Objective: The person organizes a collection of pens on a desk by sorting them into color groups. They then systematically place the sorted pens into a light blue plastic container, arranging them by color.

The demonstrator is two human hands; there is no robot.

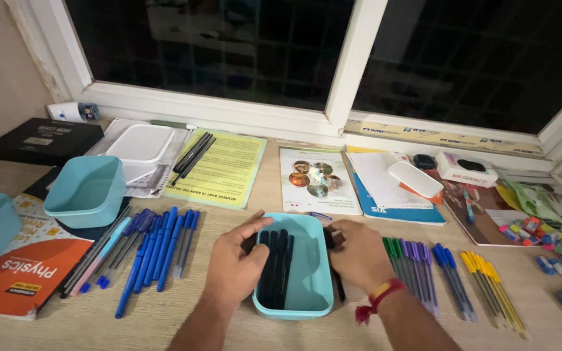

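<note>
A light teal rectangular box [310, 286] sits on the wooden desk at the front centre, with several black pens [276, 266] lying lengthwise inside it. My left hand [237, 260] rests on the box's left rim, fingers over the black pens. My right hand [358, 255], with a red thread bracelet at the wrist, presses against the box's right rim, where a black pen [338, 286] lies just outside the box. Whether either hand grips a pen cannot be told.
Blue pens [157, 250] lie in a row to the left; green, purple, blue and yellow pens [447, 276] to the right. Another teal box [87, 190], a white lid [141, 144], books, papers, small erasers [557, 244] and a window sill surround them.
</note>
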